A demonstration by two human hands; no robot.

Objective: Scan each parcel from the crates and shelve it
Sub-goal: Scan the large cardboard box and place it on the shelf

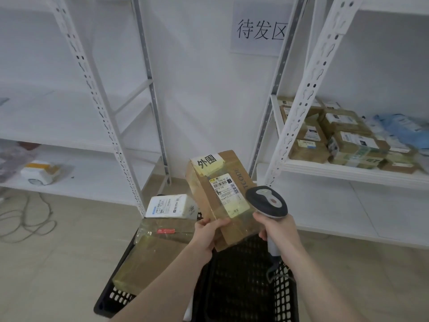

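One parcel held, one scanner — two crates

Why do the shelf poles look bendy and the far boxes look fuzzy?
In the head view, the wide lens bows the shelf posts near the edges; the stacked parcels on the right shelf are soft and hazy, while the held box and scanner look sharper; tape on the box shows some glare.

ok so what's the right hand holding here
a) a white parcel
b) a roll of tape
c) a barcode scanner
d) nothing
c: the right hand has its grip around the handle of a barcode scanner, whose head sits just beside the label on the cardboard parcel that the left hand holds up over the black crate.
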